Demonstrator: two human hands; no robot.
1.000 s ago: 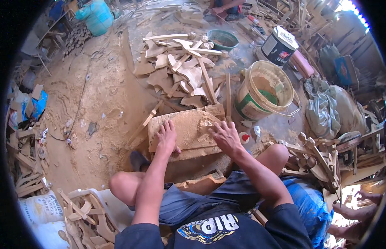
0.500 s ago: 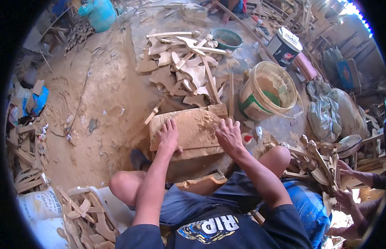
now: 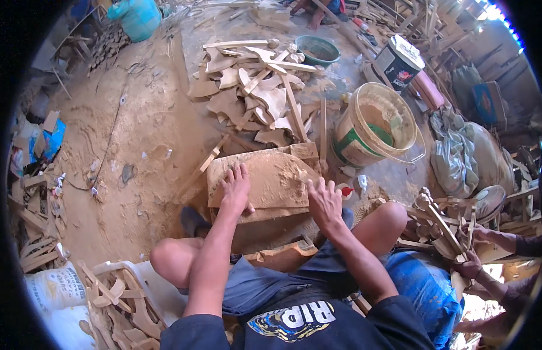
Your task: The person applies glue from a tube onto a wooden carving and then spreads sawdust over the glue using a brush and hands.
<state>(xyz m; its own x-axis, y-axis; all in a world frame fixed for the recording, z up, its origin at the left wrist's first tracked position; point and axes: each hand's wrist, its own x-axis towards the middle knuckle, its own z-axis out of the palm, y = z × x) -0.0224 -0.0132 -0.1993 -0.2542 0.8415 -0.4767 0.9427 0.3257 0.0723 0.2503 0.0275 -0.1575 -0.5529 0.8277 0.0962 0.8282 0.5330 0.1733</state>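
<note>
Between my knees stands a low wooden block (image 3: 224, 214), and on its top lies a flat wooden piece with a curved far edge (image 3: 268, 175), coated in sawdust. My left hand (image 3: 234, 189) presses on the left part of that piece with fingers stretched and spread. At its right end is my right hand (image 3: 324, 204), fingers curled and closed. What they grip is mostly hidden; a pale edge shows by the fingertips. Just beyond the block lies a heap of cut wooden pieces (image 3: 265, 96).
To the right stand a dusty bucket (image 3: 355, 128) and a small red-capped bottle (image 3: 345, 191). Farther off are a green basin (image 3: 318, 51) and a dark tub (image 3: 393, 64). A co-worker's hands (image 3: 472, 262) handle wood strips at the right. A crate of offcuts (image 3: 145, 277) sits at lower left.
My right hand has drawn back toward me and slightly right along the piece's end. My left hand stays nearly in place. The co-worker's hands have shifted.
</note>
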